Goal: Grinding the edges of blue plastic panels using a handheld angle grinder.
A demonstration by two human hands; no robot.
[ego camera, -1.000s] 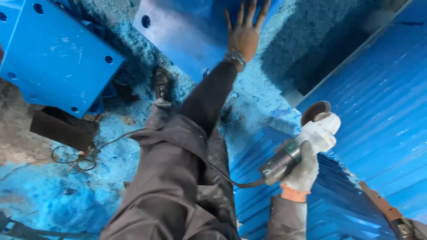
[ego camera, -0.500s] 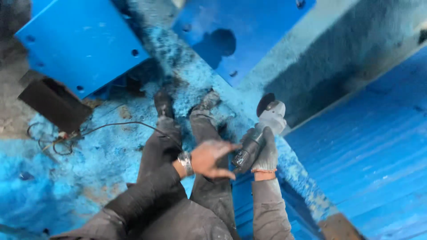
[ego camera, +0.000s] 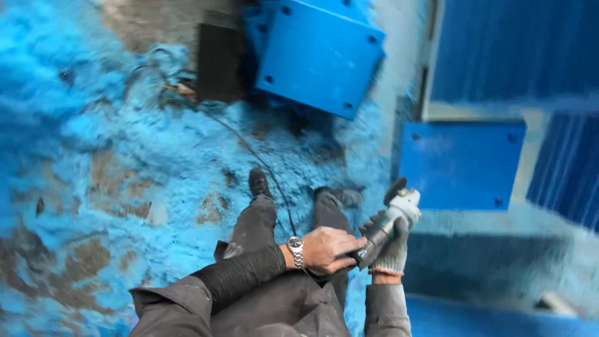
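An angle grinder (ego camera: 390,218) with a dark disc at its upper end is held in front of my legs. My right hand (ego camera: 390,249), in a grey knit glove, grips its body from below. My left hand (ego camera: 327,248), bare with a wristwatch, closes on the rear end of the grinder, where the black cable (ego camera: 262,162) leaves it. The disc points toward a blue square plate (ego camera: 462,163) with corner holes lying just beyond.
A stack of blue square plates (ego camera: 318,53) lies farther off, beside a dark block (ego camera: 218,62). Blue ribbed panels (ego camera: 511,50) run along the right. The floor (ego camera: 93,156) is coated in blue dust. My shoes (ego camera: 259,182) stand on it.
My left hand came down from the raised blue plate and closed on the rear of the grinder. The view swung, so the plates now lie ahead and to the right.
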